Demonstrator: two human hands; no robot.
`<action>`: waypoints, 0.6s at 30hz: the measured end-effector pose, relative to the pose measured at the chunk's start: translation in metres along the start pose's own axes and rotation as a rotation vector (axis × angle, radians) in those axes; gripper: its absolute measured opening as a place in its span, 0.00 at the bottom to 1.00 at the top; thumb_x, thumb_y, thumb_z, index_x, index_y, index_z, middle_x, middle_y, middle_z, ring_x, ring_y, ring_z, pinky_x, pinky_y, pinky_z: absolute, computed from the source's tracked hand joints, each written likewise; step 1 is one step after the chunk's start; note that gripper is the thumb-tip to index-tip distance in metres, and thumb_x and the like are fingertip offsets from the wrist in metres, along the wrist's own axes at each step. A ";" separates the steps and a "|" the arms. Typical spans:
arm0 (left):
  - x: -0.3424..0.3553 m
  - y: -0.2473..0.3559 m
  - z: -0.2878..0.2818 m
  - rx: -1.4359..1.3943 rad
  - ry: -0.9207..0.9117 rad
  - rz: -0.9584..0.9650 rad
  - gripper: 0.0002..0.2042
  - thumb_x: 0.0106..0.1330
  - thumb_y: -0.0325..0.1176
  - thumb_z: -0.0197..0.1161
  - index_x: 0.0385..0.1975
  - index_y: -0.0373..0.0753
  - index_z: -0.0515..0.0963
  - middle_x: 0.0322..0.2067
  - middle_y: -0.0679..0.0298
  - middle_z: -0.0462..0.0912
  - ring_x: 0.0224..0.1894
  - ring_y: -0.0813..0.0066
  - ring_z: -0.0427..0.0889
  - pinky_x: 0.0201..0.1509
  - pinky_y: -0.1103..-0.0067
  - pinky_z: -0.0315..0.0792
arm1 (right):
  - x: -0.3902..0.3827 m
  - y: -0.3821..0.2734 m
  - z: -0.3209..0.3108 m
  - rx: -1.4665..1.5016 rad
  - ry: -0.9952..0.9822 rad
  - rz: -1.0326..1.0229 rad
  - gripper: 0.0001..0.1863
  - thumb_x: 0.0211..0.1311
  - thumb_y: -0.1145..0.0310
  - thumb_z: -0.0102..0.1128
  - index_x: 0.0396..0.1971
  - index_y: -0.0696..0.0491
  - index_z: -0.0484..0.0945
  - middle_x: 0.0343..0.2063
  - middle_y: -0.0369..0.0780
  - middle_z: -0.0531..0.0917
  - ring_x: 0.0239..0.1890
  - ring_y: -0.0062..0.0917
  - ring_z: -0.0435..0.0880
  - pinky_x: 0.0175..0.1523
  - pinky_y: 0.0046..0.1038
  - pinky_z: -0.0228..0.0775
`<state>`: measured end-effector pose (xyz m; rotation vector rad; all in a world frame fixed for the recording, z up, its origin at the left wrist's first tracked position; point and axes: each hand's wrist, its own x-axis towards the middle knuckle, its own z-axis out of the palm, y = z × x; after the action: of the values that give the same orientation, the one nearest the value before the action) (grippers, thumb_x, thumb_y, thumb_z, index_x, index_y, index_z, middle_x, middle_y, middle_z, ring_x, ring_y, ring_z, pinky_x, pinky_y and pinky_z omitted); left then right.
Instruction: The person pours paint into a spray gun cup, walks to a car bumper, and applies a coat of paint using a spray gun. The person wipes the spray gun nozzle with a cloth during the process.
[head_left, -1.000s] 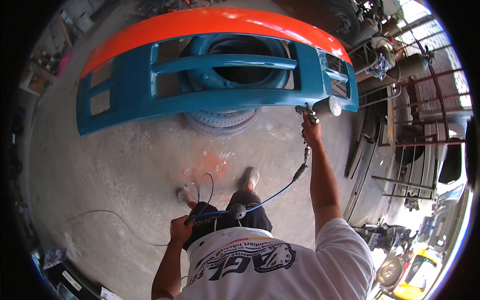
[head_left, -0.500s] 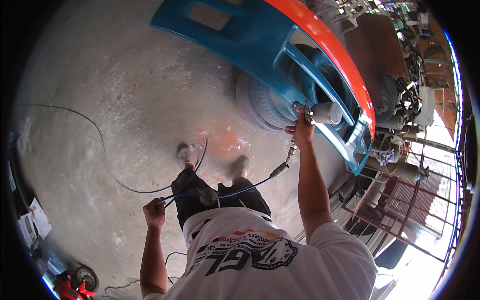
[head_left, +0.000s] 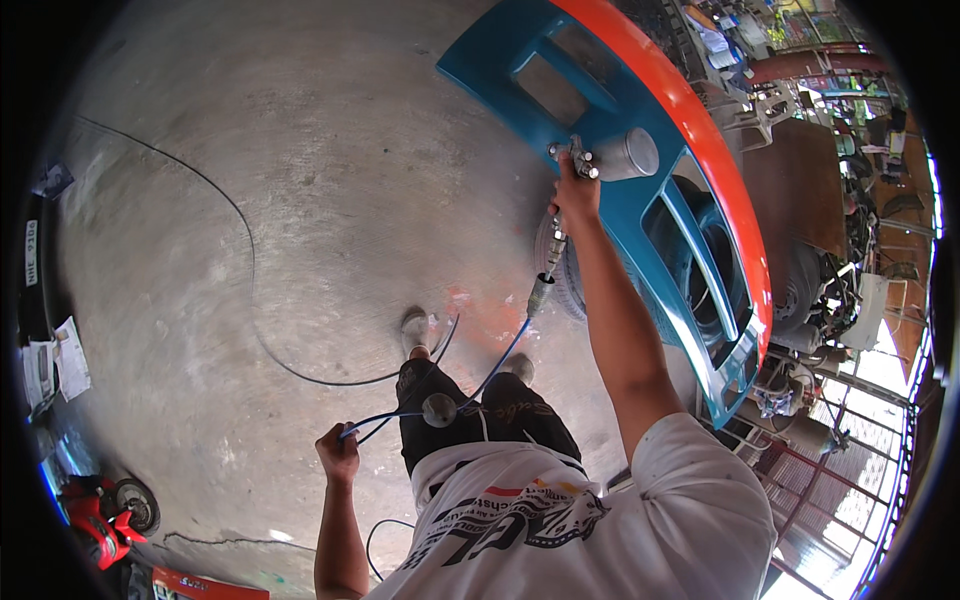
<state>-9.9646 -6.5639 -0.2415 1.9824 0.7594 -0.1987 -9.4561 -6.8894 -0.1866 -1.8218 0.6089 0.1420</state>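
My right hand (head_left: 576, 196) is wrapped round the handle of a metal spray gun (head_left: 574, 157), its silver paint cup (head_left: 632, 155) sticking out to the right. The gun is in front of a large car bumper (head_left: 625, 190), teal with an orange-red upper band. A blue air hose (head_left: 497, 365) runs from the gun's grip down across my legs. My left hand (head_left: 338, 452) is closed on this hose at the lower left. A dark round object (head_left: 439, 409) shows by the hose, in front of my shorts.
Tyres (head_left: 700, 250) stand behind and under the bumper. The dark hose (head_left: 250, 250) trails over the concrete floor (head_left: 330, 200). A red motorcycle (head_left: 100, 520) is at lower left. At the right are a brown board (head_left: 800, 190), a white plastic chair (head_left: 765, 115) and a metal grille (head_left: 850, 450).
My right hand has moved the spray gun up and left along the bumper, from its lower opening toward the upper one. The whole view has shifted; my left hand still grips the hose.
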 end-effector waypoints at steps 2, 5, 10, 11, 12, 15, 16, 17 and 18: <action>0.000 -0.004 -0.004 -0.040 0.023 -0.034 0.14 0.68 0.33 0.57 0.19 0.35 0.78 0.11 0.58 0.75 0.14 0.69 0.76 0.21 0.73 0.66 | 0.012 -0.017 0.040 -0.002 -0.023 -0.024 0.19 0.70 0.51 0.61 0.40 0.53 0.72 0.18 0.35 0.70 0.11 0.22 0.68 0.12 0.29 0.61; 0.003 -0.003 -0.005 -0.096 0.058 -0.077 0.14 0.68 0.32 0.56 0.20 0.35 0.79 0.11 0.61 0.75 0.14 0.72 0.76 0.20 0.75 0.66 | 0.036 -0.038 0.098 0.028 -0.083 -0.028 0.19 0.70 0.51 0.61 0.38 0.54 0.72 0.17 0.35 0.70 0.11 0.23 0.68 0.12 0.31 0.61; 0.009 0.005 -0.009 -0.133 0.090 -0.105 0.11 0.64 0.29 0.54 0.21 0.35 0.80 0.12 0.62 0.76 0.15 0.75 0.76 0.21 0.78 0.66 | 0.082 -0.068 0.185 0.001 -0.076 -0.045 0.18 0.70 0.53 0.62 0.37 0.54 0.73 0.16 0.36 0.70 0.12 0.25 0.69 0.13 0.35 0.62; 0.010 0.004 -0.008 -0.136 0.096 -0.099 0.11 0.63 0.28 0.54 0.22 0.34 0.80 0.12 0.62 0.76 0.15 0.75 0.76 0.21 0.78 0.66 | 0.089 -0.075 0.198 0.001 -0.067 -0.039 0.18 0.70 0.53 0.62 0.37 0.54 0.73 0.17 0.37 0.71 0.13 0.25 0.69 0.14 0.35 0.62; 0.009 0.007 -0.008 -0.107 0.082 -0.142 0.12 0.62 0.29 0.50 0.22 0.34 0.81 0.14 0.61 0.77 0.17 0.73 0.78 0.23 0.77 0.69 | 0.091 -0.082 0.211 -0.002 -0.066 -0.032 0.18 0.70 0.53 0.62 0.37 0.54 0.74 0.17 0.37 0.71 0.14 0.25 0.69 0.15 0.35 0.63; 0.014 0.011 -0.009 -0.151 0.083 -0.138 0.13 0.63 0.30 0.50 0.23 0.34 0.81 0.14 0.61 0.77 0.17 0.74 0.78 0.22 0.77 0.68 | 0.097 -0.095 0.220 0.142 -0.150 0.018 0.18 0.70 0.51 0.61 0.37 0.54 0.74 0.20 0.38 0.73 0.15 0.25 0.69 0.18 0.35 0.65; 0.015 0.009 -0.009 -0.166 0.087 -0.137 0.12 0.63 0.29 0.51 0.22 0.34 0.80 0.13 0.61 0.77 0.17 0.74 0.78 0.22 0.77 0.68 | 0.099 -0.096 0.216 0.139 -0.152 0.028 0.18 0.71 0.51 0.60 0.37 0.53 0.74 0.21 0.38 0.73 0.15 0.25 0.69 0.18 0.35 0.65; 0.020 0.007 -0.008 -0.180 0.086 -0.134 0.12 0.63 0.29 0.51 0.22 0.34 0.80 0.13 0.61 0.77 0.16 0.75 0.77 0.22 0.78 0.67 | 0.102 -0.096 0.207 0.139 -0.148 0.038 0.19 0.71 0.50 0.60 0.38 0.53 0.75 0.22 0.38 0.73 0.15 0.25 0.68 0.19 0.35 0.65; 0.021 0.009 -0.008 -0.195 0.086 -0.136 0.11 0.63 0.28 0.51 0.21 0.33 0.80 0.13 0.62 0.76 0.16 0.76 0.77 0.22 0.78 0.67 | 0.100 -0.097 0.198 0.134 -0.148 0.051 0.19 0.71 0.50 0.60 0.39 0.53 0.75 0.22 0.38 0.73 0.15 0.24 0.68 0.19 0.35 0.66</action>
<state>-9.9437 -6.5516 -0.2397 1.7654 0.9342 -0.1154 -9.2841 -6.7205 -0.2102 -1.6505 0.5475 0.2618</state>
